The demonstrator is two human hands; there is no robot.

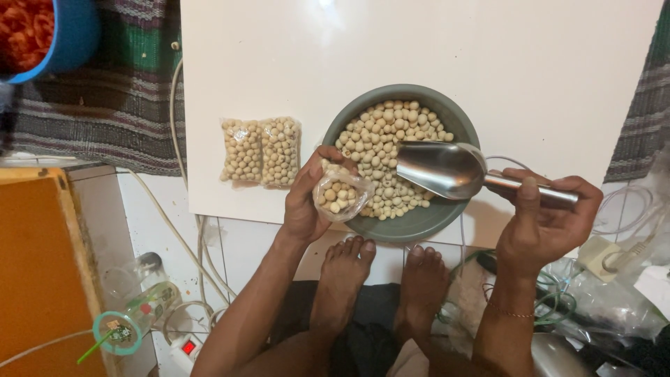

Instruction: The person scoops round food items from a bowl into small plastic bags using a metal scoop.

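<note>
The left hand (pixel 307 202) is curling its fingers (pixel 328 155) closed around a small clear bag (pixel 340 197) partly filled with pale round balls, at the green bowl's (pixel 419 222) near-left rim. The right hand (pixel 548 220) is gripping a steel scoop (pixel 443 169), lying level above the bowl, long axis left-right, mouth pointing left toward the bag.

Grey-green bowl (pixel 419 222) w/ beige balls (pixel 380 139), silver scoop (pixel 440 167), white board (pixel 419 49).

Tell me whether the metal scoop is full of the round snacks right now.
No, the metal scoop in the right hand is empty, held over the green bowl.
</note>
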